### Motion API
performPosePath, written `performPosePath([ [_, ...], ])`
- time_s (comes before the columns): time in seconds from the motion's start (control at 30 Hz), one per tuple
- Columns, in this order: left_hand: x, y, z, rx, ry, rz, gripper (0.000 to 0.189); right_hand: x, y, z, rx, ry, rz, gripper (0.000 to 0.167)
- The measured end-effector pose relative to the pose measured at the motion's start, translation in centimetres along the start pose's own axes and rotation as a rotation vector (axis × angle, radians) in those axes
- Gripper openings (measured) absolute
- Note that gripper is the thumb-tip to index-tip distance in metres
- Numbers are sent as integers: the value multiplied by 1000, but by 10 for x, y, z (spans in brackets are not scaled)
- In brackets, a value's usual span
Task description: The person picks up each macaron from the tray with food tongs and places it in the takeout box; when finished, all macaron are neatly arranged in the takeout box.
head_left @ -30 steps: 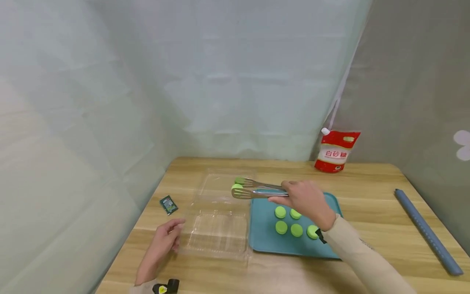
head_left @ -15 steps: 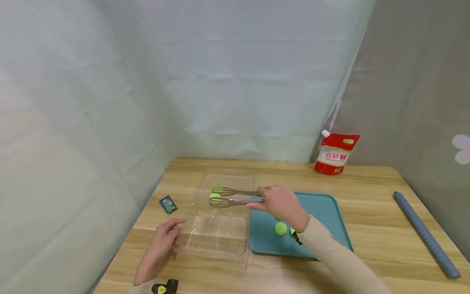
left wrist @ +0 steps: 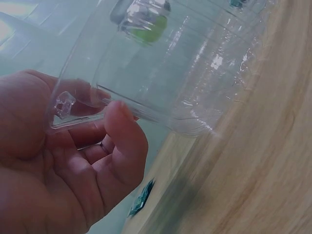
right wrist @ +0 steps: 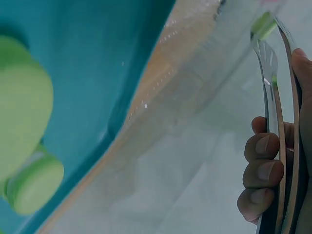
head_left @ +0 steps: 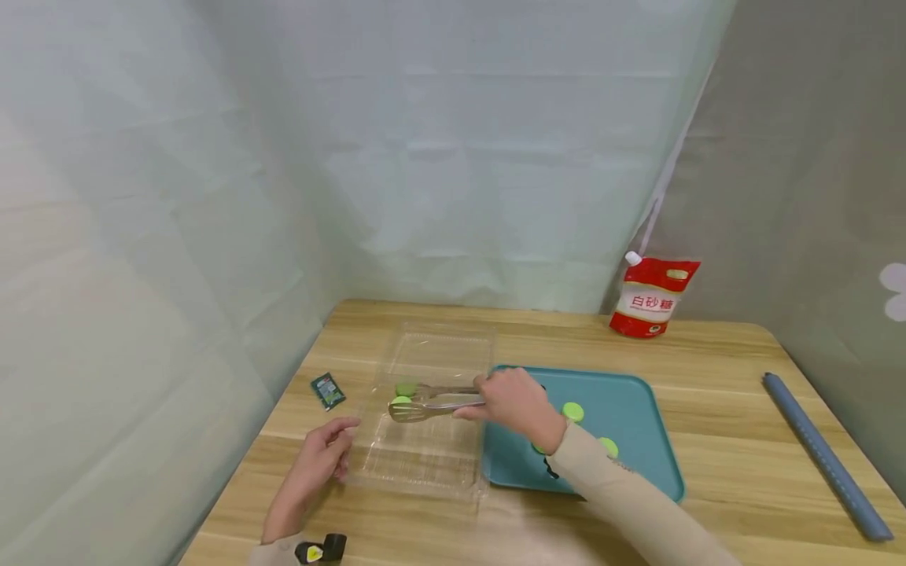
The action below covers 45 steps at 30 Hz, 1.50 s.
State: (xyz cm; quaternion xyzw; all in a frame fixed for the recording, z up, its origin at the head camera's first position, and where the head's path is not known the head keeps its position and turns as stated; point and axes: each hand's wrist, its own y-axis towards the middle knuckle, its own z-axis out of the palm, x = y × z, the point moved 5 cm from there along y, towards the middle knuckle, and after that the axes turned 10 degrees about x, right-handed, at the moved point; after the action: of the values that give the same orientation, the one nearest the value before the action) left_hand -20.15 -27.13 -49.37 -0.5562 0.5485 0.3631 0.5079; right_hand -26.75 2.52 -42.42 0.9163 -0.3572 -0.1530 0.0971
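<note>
My right hand (head_left: pixel 520 405) grips metal tongs (head_left: pixel 410 412), whose slotted ends hold a green macaron (head_left: pixel 401 400) over the near half of an open, clear plastic box (head_left: pixel 425 464). In the right wrist view the macaron (right wrist: pixel 264 25) sits between the tong tips (right wrist: pixel 267 56). Whether it touches the box floor I cannot tell. My left hand (head_left: pixel 322 456) is at the box's left side; the left wrist view shows its curled fingers (left wrist: pixel 127 146) holding the rim. Several green macarons (head_left: pixel 572 412) lie on a teal tray (head_left: pixel 623 393), partly hidden by my right arm.
The box's lid half (head_left: pixel 442 354) lies folded back behind it. A small dark green packet (head_left: pixel 328 391) is left of the box. A red and white sugar pouch (head_left: pixel 653 299) stands at the table's back right, and a grey-blue rod (head_left: pixel 824 456) lies along the right side.
My right hand has carried the tongs and macaron leftward from above the tray's edge, then lowered them toward the near half of the box. My left hand has stayed in place.
</note>
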Motion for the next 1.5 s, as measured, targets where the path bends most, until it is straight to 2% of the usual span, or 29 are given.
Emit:
performPosePath([
  [0.3,1,0,3,10,-37,6,36,10,3,12,-43,-17,-26,69],
  [0.57,0,1,4,6,-27,17,35,16,6,22,49,-17,-27,64],
  [0.83,1,2,5,9,-38,22,34,22,9,22,21,-48,-51,66],
  [1.0,1,2,4,4,-30,21,34,23,11,25,40,-87,-41,66],
  [1.5,3,1,1,7,-10,7,35,26,10,24,79,-95,-8,65],
])
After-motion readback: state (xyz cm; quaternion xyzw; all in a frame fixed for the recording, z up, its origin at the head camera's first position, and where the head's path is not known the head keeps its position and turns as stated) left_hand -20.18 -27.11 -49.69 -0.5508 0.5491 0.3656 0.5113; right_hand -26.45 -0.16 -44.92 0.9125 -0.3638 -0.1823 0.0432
